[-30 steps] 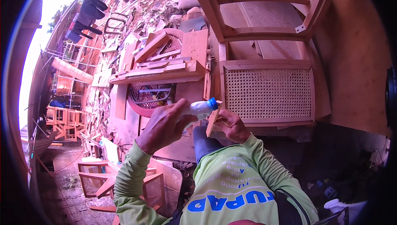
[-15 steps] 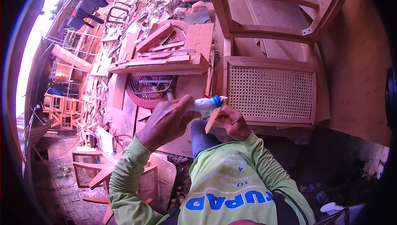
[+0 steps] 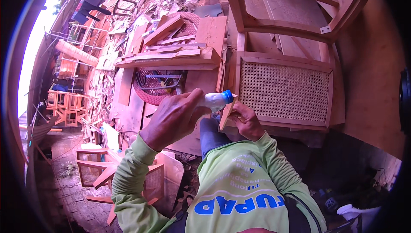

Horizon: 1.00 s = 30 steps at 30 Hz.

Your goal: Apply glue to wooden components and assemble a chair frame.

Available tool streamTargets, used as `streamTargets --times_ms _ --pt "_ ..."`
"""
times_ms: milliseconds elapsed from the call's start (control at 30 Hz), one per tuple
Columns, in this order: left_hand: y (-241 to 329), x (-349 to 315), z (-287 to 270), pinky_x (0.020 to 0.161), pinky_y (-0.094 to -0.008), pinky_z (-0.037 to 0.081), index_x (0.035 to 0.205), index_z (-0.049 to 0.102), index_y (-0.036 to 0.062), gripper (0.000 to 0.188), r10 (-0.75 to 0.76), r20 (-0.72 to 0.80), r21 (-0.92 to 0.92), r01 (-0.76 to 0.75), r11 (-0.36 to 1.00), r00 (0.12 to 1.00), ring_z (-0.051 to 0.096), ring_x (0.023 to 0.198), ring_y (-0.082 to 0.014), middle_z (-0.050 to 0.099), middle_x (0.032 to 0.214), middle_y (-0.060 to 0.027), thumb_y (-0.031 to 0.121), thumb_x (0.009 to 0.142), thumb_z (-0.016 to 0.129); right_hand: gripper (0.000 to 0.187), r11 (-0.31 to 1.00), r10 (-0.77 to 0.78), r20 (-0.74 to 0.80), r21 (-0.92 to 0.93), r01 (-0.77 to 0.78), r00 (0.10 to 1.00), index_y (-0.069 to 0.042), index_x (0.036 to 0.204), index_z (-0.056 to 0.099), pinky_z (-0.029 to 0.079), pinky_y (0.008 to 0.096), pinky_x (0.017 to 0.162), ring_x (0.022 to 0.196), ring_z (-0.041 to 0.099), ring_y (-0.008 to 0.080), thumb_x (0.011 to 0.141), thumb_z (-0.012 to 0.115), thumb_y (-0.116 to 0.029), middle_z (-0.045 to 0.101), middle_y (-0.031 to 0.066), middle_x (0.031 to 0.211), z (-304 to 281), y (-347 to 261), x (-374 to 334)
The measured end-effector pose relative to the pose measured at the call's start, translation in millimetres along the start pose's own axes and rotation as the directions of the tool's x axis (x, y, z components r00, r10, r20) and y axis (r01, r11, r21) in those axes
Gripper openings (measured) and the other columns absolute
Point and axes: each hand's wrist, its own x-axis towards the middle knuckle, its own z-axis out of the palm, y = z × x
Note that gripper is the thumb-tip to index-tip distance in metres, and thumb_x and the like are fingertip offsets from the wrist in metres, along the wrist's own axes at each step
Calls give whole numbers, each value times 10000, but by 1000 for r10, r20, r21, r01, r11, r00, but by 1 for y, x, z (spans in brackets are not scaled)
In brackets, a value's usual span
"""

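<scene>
My left hand [image 3: 174,116] is closed around a small clear plastic bottle [image 3: 213,101] with a blue cap, whitish inside. The bottle lies nearly level, its capped end pointing right against the top of a short flat piece of wood [image 3: 227,114]. Between the thumb and fingers of my right hand [image 3: 247,122], that piece stands tilted. Whether anything flows from the cap is too small to tell. Just right of my hands is a wooden frame with a woven cane panel [image 3: 284,91].
A wooden chair frame [image 3: 291,26] stands above the cane panel. Left of it, wood strips and a thick beam [image 3: 171,59] lie over a red round woven surface [image 3: 150,98] with a hacksaw-like metal frame [image 3: 160,77]. Cane-panelled furniture parts [image 3: 96,168] are at lower left, and scraps cover the ground beyond.
The whole view has shifted slightly, so the bench things appear a little farther right. Both hands keep their holds, the bottle's cap still at the wood piece's upper end.
</scene>
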Motion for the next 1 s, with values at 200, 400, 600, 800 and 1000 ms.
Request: streamTargets --times_ms 200,400,600,800,1000 --pt "-1 4 5 636 -525 478 1057 525 29 259 -34 52 77 30 997 998 648 754 -462 644 832 -218 134 924 721 312 993 87 34 82 -90 996 15 1194 626 540 300 976 1106 666 192 919 588 156 653 84 1099 -3 -2 1" --pt "-1 2 7 632 -520 479 1046 532 31 256 1 -6 44 -1 999 1000 646 746 -461 645 827 -216 141 921 727 368 982 119 86 138 -130 989 25 1289 598 523 306 1056 1203 637 185 952 550 163 649 84 1191 -2 -12 0" --pt "-3 6 7 622 -519 481 1044 537 34 253 -5 -10 50 6 999 1000 656 750 -450 663 832 -213 143 923 730 376 974 114 85 187 -128 990 18 1320 581 508 309 1074 1232 616 179 965 563 140 630 75 1218 -2 -16 3" --pt "-2 11 15 569 -514 482 995 506 27 285 50 -41 157 -43 987 998 659 683 -428 663 818 -197 184 924 732 346 987 96 85 122 -106 992 8 1323 574 510 300 1042 1183 629 153 985 589 85 647 64 1190 -3 -15 2" --pt "3 11 16 643 -525 496 1060 542 40 260 -40 30 184 34 982 999 660 750 -445 683 863 -206 149 916 730 314 979 152 89 120 -162 984 21 1285 576 508 336 1070 1209 661 219 984 561 107 685 116 1212 -6 -16 1"
